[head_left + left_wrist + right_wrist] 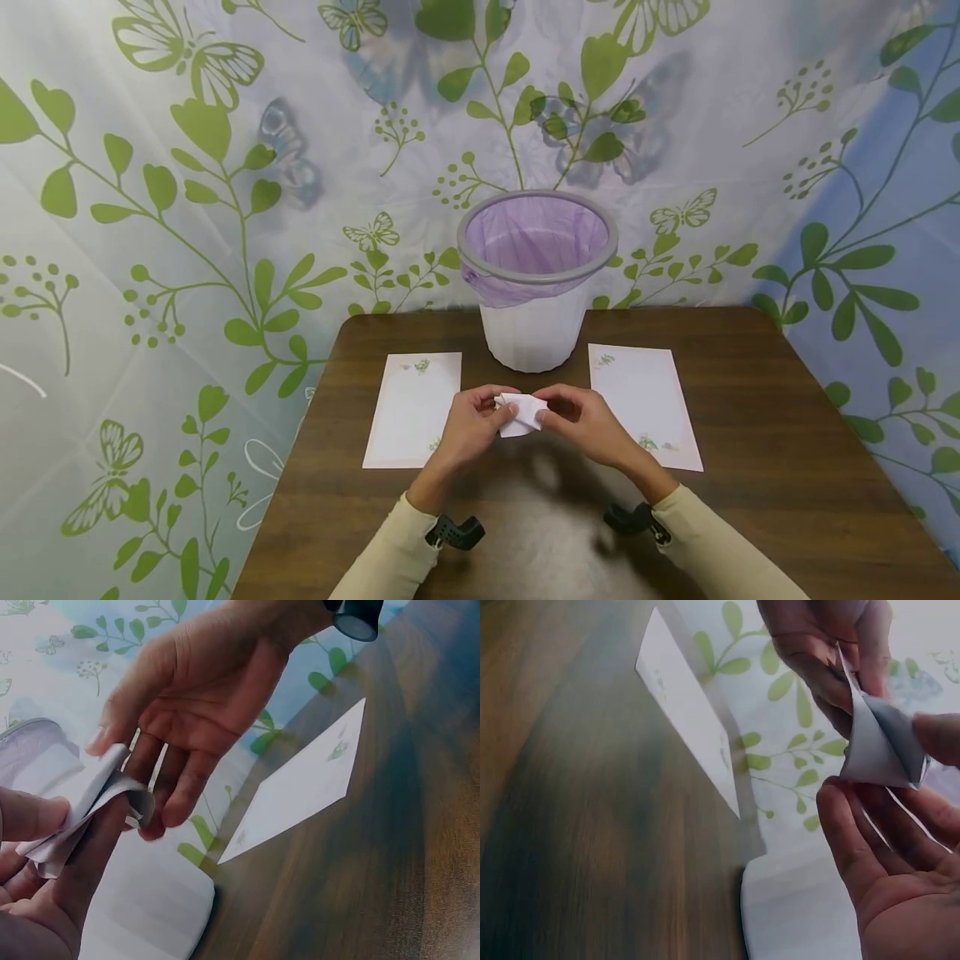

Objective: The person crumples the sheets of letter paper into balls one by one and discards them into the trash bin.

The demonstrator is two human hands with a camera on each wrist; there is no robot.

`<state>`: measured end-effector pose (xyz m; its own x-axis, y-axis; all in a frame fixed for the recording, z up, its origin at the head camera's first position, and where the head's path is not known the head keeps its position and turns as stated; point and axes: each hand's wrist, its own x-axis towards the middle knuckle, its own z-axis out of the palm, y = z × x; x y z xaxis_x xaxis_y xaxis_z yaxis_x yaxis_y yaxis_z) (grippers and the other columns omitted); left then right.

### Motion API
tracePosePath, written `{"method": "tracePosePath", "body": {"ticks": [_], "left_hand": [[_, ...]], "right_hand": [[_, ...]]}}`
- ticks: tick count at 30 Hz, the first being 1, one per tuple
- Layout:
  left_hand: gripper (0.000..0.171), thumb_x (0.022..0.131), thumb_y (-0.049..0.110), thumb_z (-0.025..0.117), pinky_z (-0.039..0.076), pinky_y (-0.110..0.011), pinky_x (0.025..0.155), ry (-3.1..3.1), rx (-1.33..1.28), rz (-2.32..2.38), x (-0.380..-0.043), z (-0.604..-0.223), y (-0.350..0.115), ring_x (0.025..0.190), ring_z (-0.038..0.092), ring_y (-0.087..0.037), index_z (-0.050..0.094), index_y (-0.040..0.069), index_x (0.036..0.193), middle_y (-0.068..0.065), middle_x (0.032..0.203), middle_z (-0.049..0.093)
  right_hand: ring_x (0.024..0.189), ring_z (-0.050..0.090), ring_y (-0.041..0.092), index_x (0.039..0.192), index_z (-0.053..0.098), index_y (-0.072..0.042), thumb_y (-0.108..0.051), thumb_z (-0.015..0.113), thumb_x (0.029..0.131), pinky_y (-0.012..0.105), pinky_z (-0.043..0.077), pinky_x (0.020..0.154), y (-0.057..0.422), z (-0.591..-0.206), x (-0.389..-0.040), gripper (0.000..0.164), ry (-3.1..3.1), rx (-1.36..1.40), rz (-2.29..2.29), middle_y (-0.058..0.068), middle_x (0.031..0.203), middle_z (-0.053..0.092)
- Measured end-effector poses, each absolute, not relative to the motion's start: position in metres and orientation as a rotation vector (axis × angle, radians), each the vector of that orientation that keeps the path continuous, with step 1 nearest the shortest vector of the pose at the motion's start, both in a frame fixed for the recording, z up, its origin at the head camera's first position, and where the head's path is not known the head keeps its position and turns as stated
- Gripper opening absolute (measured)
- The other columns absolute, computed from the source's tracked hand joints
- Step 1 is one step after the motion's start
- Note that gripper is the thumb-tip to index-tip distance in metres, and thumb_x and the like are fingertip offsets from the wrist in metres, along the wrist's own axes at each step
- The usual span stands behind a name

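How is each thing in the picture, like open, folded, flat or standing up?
Folded paper, folded, layers gaping.
Left grip, pinching the folded paper.
Right grip, pinching the folded paper.
Left sheet, unfolded, flat on the table.
Right sheet, unfolded, flat on the table.
Bin, upright, open-topped.
Purple liner, spread inside the bin, turned over its rim.

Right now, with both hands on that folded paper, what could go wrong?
The folded paper has layers standing apart, so it might spring open if the left hand or right hand loosens its pinch.
In the head view, the hands overlap the left sheet and right sheet; lowering them could shift either.
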<state>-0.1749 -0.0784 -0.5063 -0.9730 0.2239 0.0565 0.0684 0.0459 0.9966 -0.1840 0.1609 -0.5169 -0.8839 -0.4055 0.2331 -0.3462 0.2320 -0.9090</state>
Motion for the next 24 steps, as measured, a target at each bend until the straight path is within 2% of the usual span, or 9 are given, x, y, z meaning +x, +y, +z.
{"method": "tracePosePath", "body": {"ticks": [2,7,13,19,24], "left_hand": [[0.02,0.1,0.002,0.076,0.062,-0.021,0.077,2.23,0.337,2.059,-0.174,-0.507,-0.078,0.085,0.075,-0.014,0.08,-0.001,0.12,-0.02,0.113,0.081],[0.015,0.098,0.002,0.079,0.063,-0.019,0.077,2.387,0.39,2.016,-0.175,-0.513,-0.072,0.085,0.076,-0.013,0.082,0.001,0.113,-0.017,0.11,0.083],[0.009,0.096,0.003,0.081,0.057,-0.018,0.062,2.588,0.345,1.904,-0.172,-0.513,-0.065,0.072,0.072,-0.01,0.084,0.001,0.105,-0.013,0.095,0.084],[0.004,0.094,0.006,0.084,0.059,-0.018,0.062,2.823,0.35,1.809,-0.17,-0.512,-0.059,0.072,0.075,-0.009,0.085,0.002,0.096,-0.009,0.088,0.083],[0.008,0.096,0.011,0.082,0.054,-0.017,0.054,2.968,0.367,1.767,-0.17,-0.516,-0.054,0.062,0.067,-0.003,0.085,0.004,0.097,-0.006,0.081,0.082]], "right_hand": [[0.091,0.073,0.02,0.122,0.077,-0.01,-0.015,0.082,0.1,0.026,0.062,0.077,0.16,-0.516,-0.184,0.023,2.419,-0.726,-1.767,0.008,0.109,0.079],[0.077,0.069,0.012,0.109,0.079,-0.015,-0.013,0.085,0.097,0.025,0.058,0.066,0.159,-0.516,-0.185,0.013,2.505,-0.69,-1.782,0.002,0.096,0.079],[0.068,0.065,0.01,0.098,0.079,-0.014,-0.009,0.087,0.093,0.025,0.056,0.059,0.156,-0.518,-0.184,0.01,2.605,-0.678,-1.793,0.001,0.084,0.077],[0.062,0.063,0.009,0.092,0.08,-0.009,-0.007,0.087,0.09,0.024,0.053,0.055,0.149,-0.515,-0.182,0.007,2.696,-0.584,-1.762,-0.001,0.075,0.074],[0.06,0.064,0.008,0.09,0.08,-0.009,-0.008,0.086,0.089,0.025,0.053,0.054,0.143,-0.513,-0.182,0.007,2.771,-0.488,-1.72,-0.003,0.072,0.073]]}}
